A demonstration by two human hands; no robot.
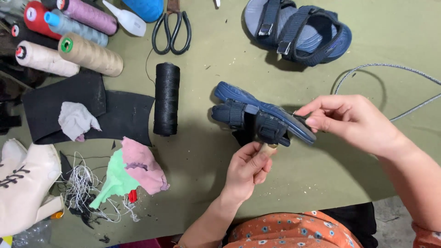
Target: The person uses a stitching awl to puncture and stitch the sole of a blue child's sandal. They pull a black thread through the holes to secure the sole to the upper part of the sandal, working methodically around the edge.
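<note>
Spread over an olive-green cloth worktop (321, 174): a black spool of thread (166, 98) lying just left of the work, black-handled scissors (171, 28) above it, a second navy strapped sandal (298, 30) sole-down at the top, well apart. Further left, a row of thread cones in beige, cream, purple, grey-blue and red (69, 39), a white nozzle bottle (126, 19), black rubber sheets (87, 112) bearing a pale rag (76, 120), green and pink cloth scraps (133, 172) among loose white threads, and a white embroidered shoe (23, 183) at the edge. A grey cord (390, 69) curving off to the right. Nothing between the camera and the work.

Held just above the worktop's middle: a small navy-blue foam sandal with two hook-and-loop straps (262, 117), tilted on its side, sole edge up, straps toward the lower left (surface looks scuffed and dusty). Left hand (245, 172) below it, curled tight about a pale wooden tool handle (268, 149) whose working end is hidden behind the sandal. Right hand (353, 120) reaching in from the right, thumb and forefinger pinched on the sandal's right end, other fingers loosely bent
</note>
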